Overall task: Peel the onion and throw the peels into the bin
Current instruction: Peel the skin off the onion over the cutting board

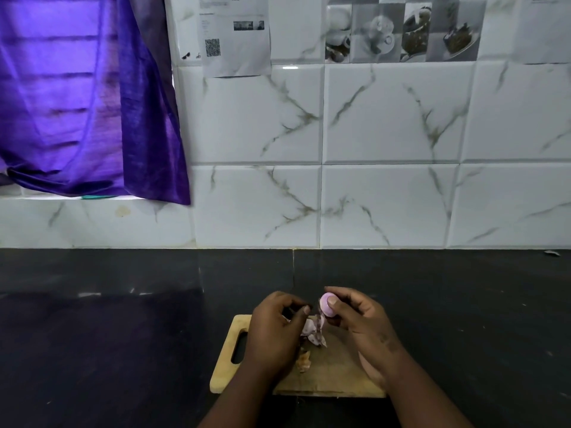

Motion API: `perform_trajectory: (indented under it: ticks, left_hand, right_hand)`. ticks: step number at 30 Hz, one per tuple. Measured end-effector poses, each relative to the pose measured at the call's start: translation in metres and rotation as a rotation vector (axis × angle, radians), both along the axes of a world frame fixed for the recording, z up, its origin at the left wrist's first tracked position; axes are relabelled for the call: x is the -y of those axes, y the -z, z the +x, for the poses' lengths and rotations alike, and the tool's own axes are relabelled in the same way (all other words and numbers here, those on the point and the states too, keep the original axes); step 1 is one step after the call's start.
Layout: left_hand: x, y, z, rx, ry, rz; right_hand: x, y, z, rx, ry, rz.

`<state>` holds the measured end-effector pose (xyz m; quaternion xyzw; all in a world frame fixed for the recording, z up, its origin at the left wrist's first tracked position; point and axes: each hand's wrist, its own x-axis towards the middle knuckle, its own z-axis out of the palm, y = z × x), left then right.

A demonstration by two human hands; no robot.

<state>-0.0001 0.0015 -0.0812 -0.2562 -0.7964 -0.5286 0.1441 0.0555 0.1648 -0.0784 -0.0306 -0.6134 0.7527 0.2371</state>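
**One small onion, two hands, a little heap of skins**

So there's one small round pale-purple onion [326,305], mostly bare already, held up just above the far edge of the board. The right hand [360,321] has it pinched, thumb across the front and the other fingers [335,290] curled over the top and behind it. A strip of papery purple-brown peel [320,323] hangs off the onion's left side and trails down toward the board.

The left hand [275,327] sits just beside it, fingers bent in with the thumb tip [306,309] pressed toward them. It looks like it's nipping a bit of skin, but the spot is dark and I honestly can't tell what it's got, if anything.

Loose bits I can count on the board: one crumpled pale-purple peel [312,332] right under the hands, and one drier brownish scrap [304,359] nearer me, half tucked behind the left wrist. There may be more hidden under the hands.

All of that is over one light wooden rectangular chopping board [330,375] with a slot handle [239,347] on its left end. Both forearms cross over the board's near edge and cover a good chunk of it.

The board lies on a black stone worktop [123,335]. Behind that is a wall of white marble-look tiles [392,112], with one printed paper sheet carrying a QR code [234,35] stuck up top, and a shiny purple curtain [86,97] hanging over the window on the left.
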Motion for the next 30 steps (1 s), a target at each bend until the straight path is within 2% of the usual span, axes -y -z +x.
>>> perform_trajectory:
  ticks: [5, 9, 13, 22, 26, 30]
  left_hand:
    - [-0.0005, -0.0002, -0.0006, 0.032, -0.013, -0.019]
    - [-0.0073, 0.0024, -0.0004, -0.001, 0.000, -0.243]
    - [-0.0058, 0.0011, 0.0001, -0.023, 0.009, -0.189]
    - [-0.0053, 0.0006, 0.0034, -0.041, 0.073, -0.215]
    - [-0.0055, 0.0014, 0.0008, -0.033, 0.000, -0.145]
    - [-0.0064, 0.0020, 0.0000, -0.057, -0.042, -0.242]
  right_hand:
    - [0.0007, -0.0001, -0.0003, 0.023, -0.037, -0.018]
    - [0.0021, -0.0022, 0.0016, 0.027, -0.079, -0.031]
    - [0.0024, -0.0025, 0.0019, 0.036, -0.092, 0.005]
    - [0.0028, -0.0044, 0.0039, 0.047, -0.102, -0.026]
    - [0.0037, -0.0046, 0.0047, 0.065, -0.087, 0.027]
    - [0.0033, -0.0041, 0.0050, 0.078, -0.054, 0.024]
